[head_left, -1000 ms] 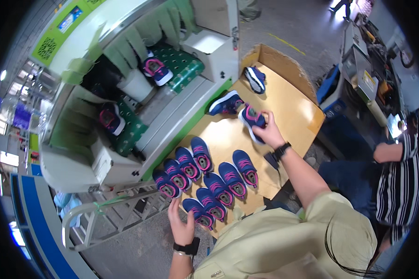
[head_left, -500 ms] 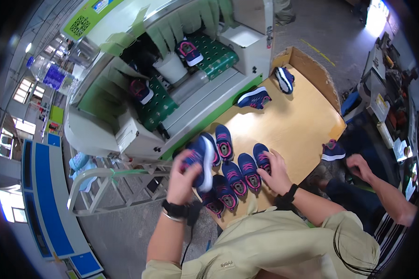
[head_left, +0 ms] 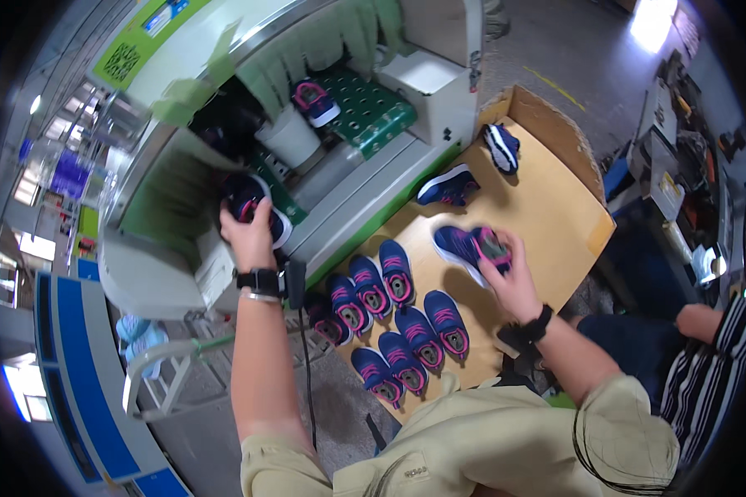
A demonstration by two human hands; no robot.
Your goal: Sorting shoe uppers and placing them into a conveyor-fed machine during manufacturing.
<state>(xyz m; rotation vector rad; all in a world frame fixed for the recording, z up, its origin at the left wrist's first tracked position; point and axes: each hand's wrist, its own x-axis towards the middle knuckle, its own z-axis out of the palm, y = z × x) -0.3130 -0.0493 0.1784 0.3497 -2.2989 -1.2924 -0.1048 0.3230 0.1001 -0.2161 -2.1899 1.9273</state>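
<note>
My left hand point(head_left: 251, 236) is closed on a dark blue sneaker point(head_left: 242, 197) with pink trim, at the left opening of the machine; whether it still rests on the belt, I cannot tell. Above the table, my right hand point(head_left: 510, 277) grips another navy sneaker point(head_left: 464, 247) at its heel and collar, white sole tilted to the left. Between my arms, several matching sneakers stand in two rows on the tan tabletop point(head_left: 547, 240). One is the back row's right-end sneaker point(head_left: 397, 272); another is the front row's right-end sneaker point(head_left: 446, 323).
Another sneaker point(head_left: 315, 101) rests on the perforated green belt point(head_left: 365, 108), near a white bucket point(head_left: 290, 141). Two more sneakers lie toward the table's far end, one on its side point(head_left: 502, 149). A cardboard wall point(head_left: 555, 124) edges that end. At right sits a person in a striped sleeve point(head_left: 713, 364).
My left hand has put its earlier sneaker down in the back row and reached to the one at the machine's left opening. My right hand has lifted a sneaker from the front row's right end.
</note>
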